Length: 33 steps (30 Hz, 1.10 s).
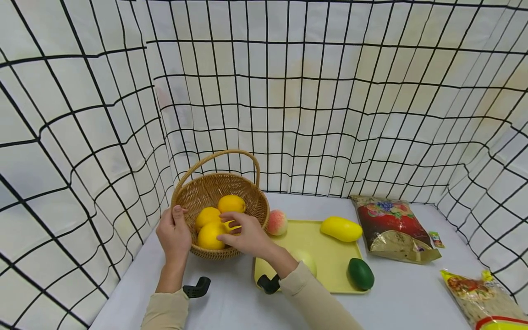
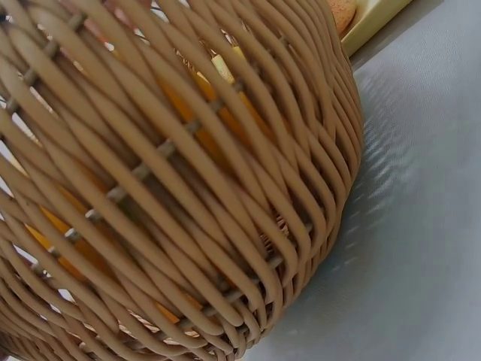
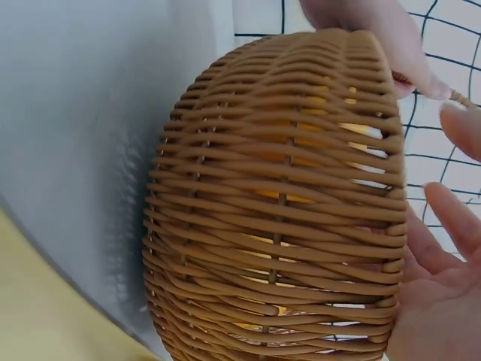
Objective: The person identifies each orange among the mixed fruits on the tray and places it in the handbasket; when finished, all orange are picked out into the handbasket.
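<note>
A wicker basket (image 1: 224, 183) with an arched handle stands at the left of the table, its mouth tilted toward me. Inside lie several yellow lemons (image 1: 212, 235). My left hand (image 1: 175, 233) grips the basket's left rim by the handle's foot, thumb on the near side. Over the basket's right side reaches my right hand (image 1: 247, 233), thumb and fingers spread apart above the fruit. In the right wrist view its fingers (image 3: 451, 218) show beyond the rim with nothing between them. One lemon is partly covered by this hand. Through the weave, yellow patches show in the left wrist view.
Right of the basket lies a yellow tray (image 1: 305, 229) with a peach (image 1: 277, 222), a mango (image 1: 341, 229), a dark green fruit (image 1: 360, 274) and a pale round fruit (image 1: 305, 261). Farther right are food bags (image 1: 392, 229) and a small packet (image 1: 436, 239). Black netting (image 1: 288, 110) surrounds the table.
</note>
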Motion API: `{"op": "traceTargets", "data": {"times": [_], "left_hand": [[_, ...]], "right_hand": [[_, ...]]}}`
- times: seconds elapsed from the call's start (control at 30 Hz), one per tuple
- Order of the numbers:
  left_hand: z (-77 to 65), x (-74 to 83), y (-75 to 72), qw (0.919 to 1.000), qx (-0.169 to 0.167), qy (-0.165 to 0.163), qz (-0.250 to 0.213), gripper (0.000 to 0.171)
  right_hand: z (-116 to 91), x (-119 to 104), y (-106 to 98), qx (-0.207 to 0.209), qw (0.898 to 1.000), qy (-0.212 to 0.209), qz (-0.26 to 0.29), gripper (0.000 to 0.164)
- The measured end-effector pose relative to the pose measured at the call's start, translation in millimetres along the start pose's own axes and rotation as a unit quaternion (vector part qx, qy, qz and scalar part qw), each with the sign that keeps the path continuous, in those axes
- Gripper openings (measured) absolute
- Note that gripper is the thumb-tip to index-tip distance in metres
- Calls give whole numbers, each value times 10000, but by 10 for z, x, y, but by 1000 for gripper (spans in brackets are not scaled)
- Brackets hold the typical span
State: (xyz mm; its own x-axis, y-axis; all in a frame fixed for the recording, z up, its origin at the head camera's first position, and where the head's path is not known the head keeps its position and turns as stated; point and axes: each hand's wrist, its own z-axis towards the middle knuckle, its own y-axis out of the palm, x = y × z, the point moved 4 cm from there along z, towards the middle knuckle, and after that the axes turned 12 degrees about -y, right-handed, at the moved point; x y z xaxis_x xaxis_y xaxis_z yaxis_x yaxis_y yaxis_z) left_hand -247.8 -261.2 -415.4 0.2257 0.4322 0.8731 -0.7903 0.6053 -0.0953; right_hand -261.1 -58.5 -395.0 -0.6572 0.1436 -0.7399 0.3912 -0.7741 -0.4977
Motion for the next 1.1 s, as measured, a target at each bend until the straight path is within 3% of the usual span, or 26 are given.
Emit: {"op": "traceTargets", "data": {"times": [0.1, 0.27, 0.6, 1.1], "left_hand": [[4, -11, -9, 9999, 52, -94, 45, 50], [9, -24, -18, 9996, 136, -220, 150, 48], [15, -32, -24, 9992, 144, -317, 187, 46], [12, -39, -34, 9969, 112, -632, 460, 40]], "right_hand": [[-70, -42, -26, 370, 9985, -246, 311, 45], [-249, -123, -102, 926, 9925, -316, 729, 35], [-687, -437, -430, 1219, 9913, -168, 475, 31], [-967, -287, -872, 1828, 9817, 401, 356, 29]]}}
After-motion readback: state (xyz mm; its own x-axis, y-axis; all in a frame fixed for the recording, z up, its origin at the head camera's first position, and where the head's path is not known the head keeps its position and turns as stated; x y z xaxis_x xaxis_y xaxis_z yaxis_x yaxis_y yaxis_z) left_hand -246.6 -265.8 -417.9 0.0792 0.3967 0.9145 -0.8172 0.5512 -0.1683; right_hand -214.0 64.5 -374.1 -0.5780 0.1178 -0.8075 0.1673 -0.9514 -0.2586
